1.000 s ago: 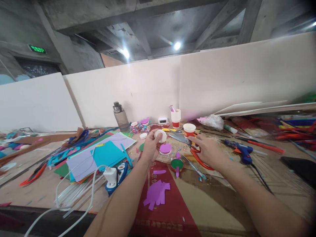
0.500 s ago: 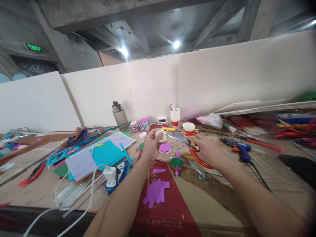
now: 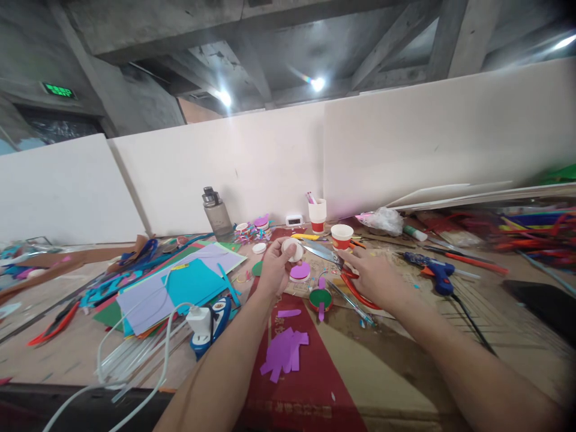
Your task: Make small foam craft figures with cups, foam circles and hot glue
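Observation:
My left hand (image 3: 274, 267) pinches a small white round piece (image 3: 295, 250), which looks like a cut-off cup bottom, between thumb and fingers. Closed around the red-orange handles of a pair of scissors (image 3: 318, 249) is my right hand (image 3: 366, 275). The blades point left, with their tips close to the white piece; whether they touch it I cannot tell. Just below lies a white round piece with a purple top (image 3: 299, 271). Nearer me is a green-lined round piece (image 3: 320, 298) with purple tabs. Purple paper strips (image 3: 283, 353) lie on the red cardboard (image 3: 306, 396).
A red-and-white paper cup (image 3: 342, 236) stands beyond my right hand, and another cup holding pens (image 3: 317, 216) is behind it. Coloured sheets (image 3: 191, 285), a power strip (image 3: 210, 327) and a bottle (image 3: 216, 214) are at left. A blue glue gun (image 3: 438, 275) lies at right.
The view has shifted slightly. Both hands keep their hold on the white round piece and the scissors, with little visible movement between them.

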`<state>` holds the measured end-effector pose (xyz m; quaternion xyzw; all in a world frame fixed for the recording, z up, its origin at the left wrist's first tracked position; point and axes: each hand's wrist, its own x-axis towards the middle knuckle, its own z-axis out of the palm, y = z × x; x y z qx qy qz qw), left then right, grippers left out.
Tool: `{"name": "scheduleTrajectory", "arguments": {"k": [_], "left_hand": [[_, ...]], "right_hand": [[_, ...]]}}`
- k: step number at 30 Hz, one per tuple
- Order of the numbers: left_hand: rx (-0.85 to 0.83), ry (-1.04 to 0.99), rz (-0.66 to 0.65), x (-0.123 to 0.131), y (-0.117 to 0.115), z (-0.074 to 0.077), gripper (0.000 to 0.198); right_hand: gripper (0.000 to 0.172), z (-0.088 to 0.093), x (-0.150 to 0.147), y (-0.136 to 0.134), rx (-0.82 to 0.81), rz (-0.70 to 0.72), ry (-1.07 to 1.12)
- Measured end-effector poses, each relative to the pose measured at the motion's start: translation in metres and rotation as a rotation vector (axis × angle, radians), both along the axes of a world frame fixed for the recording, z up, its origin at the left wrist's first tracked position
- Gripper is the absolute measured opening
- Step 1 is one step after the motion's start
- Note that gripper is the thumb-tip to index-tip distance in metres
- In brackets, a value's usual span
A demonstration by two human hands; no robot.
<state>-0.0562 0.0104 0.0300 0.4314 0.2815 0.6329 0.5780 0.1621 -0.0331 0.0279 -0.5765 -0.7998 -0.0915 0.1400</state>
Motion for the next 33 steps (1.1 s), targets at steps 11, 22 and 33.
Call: {"name": "scheduleTrajectory", "arguments": {"k": [11, 22, 33], "left_hand": [[-0.059, 0.075, 0.064, -0.0017, 0.0019, -0.0006, 0.05], [-0.076, 0.07, 0.12, 0.0058, 0.0014, -0.0041, 0.05], [-0.049, 0.074, 0.143, 0.0046, 0.0019, -0.0032, 0.047]], "right_hand": [[0.05, -0.0059, -0.0029, 0.0019, -0.03, 0.025, -0.005], [0.049, -0.0036, -0.0044, 0.0009, -0.098, -0.007, -0.022], [0.041, -0.0005, -0.0034, -0.0031, -0.002, 0.007, -0.04]]}}
